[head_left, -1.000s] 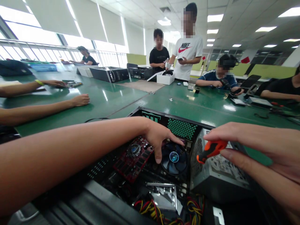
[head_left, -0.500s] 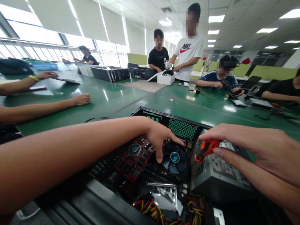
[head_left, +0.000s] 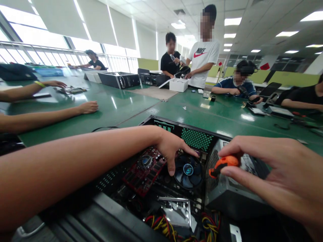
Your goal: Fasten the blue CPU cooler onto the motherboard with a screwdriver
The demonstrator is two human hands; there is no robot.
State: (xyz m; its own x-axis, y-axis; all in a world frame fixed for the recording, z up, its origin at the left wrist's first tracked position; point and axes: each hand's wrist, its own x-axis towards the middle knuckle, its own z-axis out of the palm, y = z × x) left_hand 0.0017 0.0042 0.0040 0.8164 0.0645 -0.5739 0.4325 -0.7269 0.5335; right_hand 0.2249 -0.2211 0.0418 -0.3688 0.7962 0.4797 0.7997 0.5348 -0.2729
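My left hand [head_left: 174, 148] reaches into an open computer case [head_left: 118, 215]. Its thumb and forefinger are spread at the left and far edges of a black CPU fan [head_left: 188, 169] with a blue centre label. The other fingers are partly hidden. Between thumb and fingertips, my right hand [head_left: 267, 174] pinches the orange and black handle of a screwdriver [head_left: 224, 165], just above the grey power supply [head_left: 227, 198]. I cannot make out the screwdriver's shaft. A red graphics card [head_left: 145, 171] lies tilted beneath my left wrist.
Coloured cables [head_left: 164, 227] and a metal bracket [head_left: 178, 210] lie at the near side of the case. Another person's forearms [head_left: 47, 116] rest on the green table [head_left: 111, 111] at left. Across it, people work by a white box [head_left: 178, 85] and computer cases [head_left: 119, 79].
My right-hand fingers have shifted and opened wider around the screwdriver handle, which has turned slightly. My left hand stays put. Across the table, a black object is now held above the white box.
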